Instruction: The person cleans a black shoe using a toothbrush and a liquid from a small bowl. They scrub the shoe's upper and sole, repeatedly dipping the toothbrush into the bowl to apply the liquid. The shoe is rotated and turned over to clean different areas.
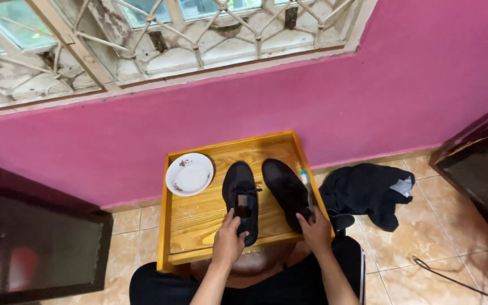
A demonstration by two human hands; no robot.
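Two black shoes stand side by side on a yellow wooden tray [199, 217] that rests on my lap. My left hand [228, 243] grips the heel end of the left shoe [240, 195], whose opening faces up. My right hand [316, 230] holds the heel of the right shoe [285, 189]. A toothbrush [307, 189] with a green-tipped handle lies along the tray's right rim, just beyond my right hand.
A white floral plate [189, 174] sits at the tray's far left corner. Black clothing [368, 192] lies heaped on the tiled floor to the right. A pink wall under a grilled window is ahead; dark furniture [29, 248] flanks both sides.
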